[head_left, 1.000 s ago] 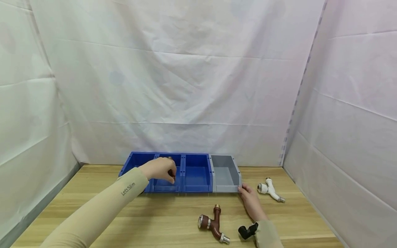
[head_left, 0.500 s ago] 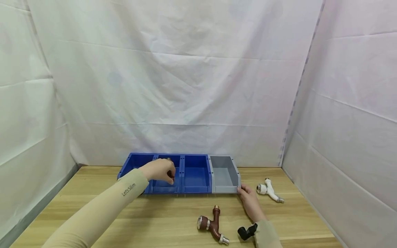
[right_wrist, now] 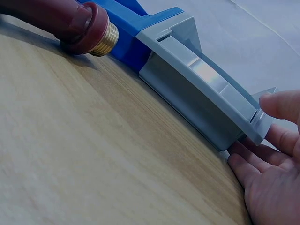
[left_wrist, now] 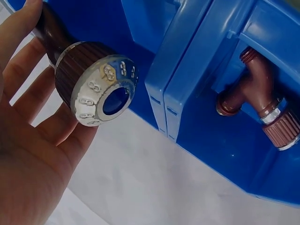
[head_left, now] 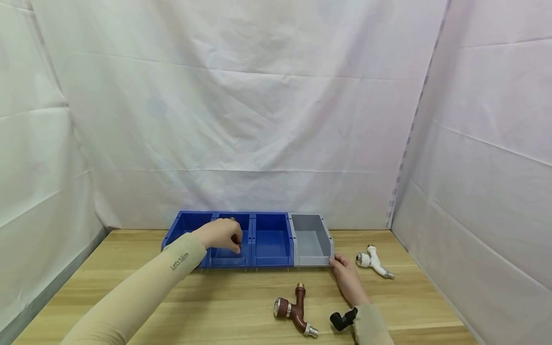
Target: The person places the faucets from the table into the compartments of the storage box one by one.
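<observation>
Towards near edge of worktop (head_left: 241, 311): loose brown tap (head_left: 298, 314), unmoved | right hand (head_left: 347, 281) still pinching near right corner of grey bin (head_left: 312, 261) | left hand (head_left: 220, 234) still gripping darker brown tap (left_wrist: 77, 61) at second blue bin (head_left: 228, 262) from left; work seems paused

Right hand (right_wrist: 274, 187) holds corner of gray bin (right_wrist: 187, 96), thumb by rim, fingers beneath lip. Blue bin (right_wrist: 127, 50) adjoins gray one. Dark red tap (right_wrist: 58, 21), cut off by frame, brass threaded end toward bins. Wooden tabletop (right_wrist: 93, 150), white cloth (right_wrist: 248, 51) behind.
</observation>
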### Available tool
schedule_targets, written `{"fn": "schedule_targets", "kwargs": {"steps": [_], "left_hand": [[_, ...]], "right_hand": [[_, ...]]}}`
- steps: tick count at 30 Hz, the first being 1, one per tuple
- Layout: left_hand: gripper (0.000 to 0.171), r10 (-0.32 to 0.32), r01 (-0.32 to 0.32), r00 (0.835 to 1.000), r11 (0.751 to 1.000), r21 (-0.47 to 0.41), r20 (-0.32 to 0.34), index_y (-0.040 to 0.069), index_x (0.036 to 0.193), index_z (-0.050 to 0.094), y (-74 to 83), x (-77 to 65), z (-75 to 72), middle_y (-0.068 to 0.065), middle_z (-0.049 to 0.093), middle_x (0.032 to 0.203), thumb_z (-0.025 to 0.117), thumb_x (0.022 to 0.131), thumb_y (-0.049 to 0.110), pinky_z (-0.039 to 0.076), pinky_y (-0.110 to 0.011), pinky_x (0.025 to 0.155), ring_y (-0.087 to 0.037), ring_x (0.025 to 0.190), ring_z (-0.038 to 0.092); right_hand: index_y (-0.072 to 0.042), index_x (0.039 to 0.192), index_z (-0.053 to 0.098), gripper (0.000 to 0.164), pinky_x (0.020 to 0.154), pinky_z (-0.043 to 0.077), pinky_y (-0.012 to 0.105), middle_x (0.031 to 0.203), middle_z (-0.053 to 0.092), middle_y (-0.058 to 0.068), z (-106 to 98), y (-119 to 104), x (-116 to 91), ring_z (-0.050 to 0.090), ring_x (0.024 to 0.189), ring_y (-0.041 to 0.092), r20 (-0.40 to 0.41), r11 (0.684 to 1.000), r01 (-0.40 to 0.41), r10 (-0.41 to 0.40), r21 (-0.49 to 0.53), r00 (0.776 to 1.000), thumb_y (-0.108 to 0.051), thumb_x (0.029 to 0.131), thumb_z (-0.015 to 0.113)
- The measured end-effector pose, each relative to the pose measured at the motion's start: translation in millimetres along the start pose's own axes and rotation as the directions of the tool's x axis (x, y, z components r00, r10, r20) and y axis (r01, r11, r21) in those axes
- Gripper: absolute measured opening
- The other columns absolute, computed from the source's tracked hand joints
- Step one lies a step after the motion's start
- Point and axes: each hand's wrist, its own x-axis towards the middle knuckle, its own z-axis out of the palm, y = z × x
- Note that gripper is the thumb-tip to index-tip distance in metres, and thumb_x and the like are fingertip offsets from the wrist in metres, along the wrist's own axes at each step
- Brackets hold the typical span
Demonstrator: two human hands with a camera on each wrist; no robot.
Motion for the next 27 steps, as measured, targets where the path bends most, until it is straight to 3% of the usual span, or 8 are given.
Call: {"fn": "schedule_targets", "kwargs": {"steps": [6,27], "left_hand": [[0.010,0.006,-0.006,1.000,1.000,-0.017,-0.007,0.024,0.076,0.071,-1.1,1.1,0.8,0.015,0.057,0.074,0.080,0.082,0.022,0.047,-0.028,0.064,-0.004,0.063,0.053],[0.013,-0.037,0.037,0.999,0.999,-0.019,-0.003,0.022,0.074,0.070,-3.6,5.6,5.0,0.012,0.057,0.068,0.080,0.081,0.022,0.046,-0.030,0.061,-0.008,0.060,0.052]], "right_hand": [[0.013,0.141,0.037,0.048,0.106,0.034,0.035,0.143,0.038,0.027,1.3,-0.5,-1.3,0.048,0.119,0.013,0.009,1.000,-0.003,0.003,-0.022,1.000,-0.014,0.102,0.049],[0.014,0.136,0.041,0.043,0.098,0.041,0.028,0.137,0.044,0.028,2.1,2.4,0.4,0.053,0.111,0.010,-0.017,1.000,-0.003,0.003,-0.007,1.000,-0.010,0.102,0.048]]}}
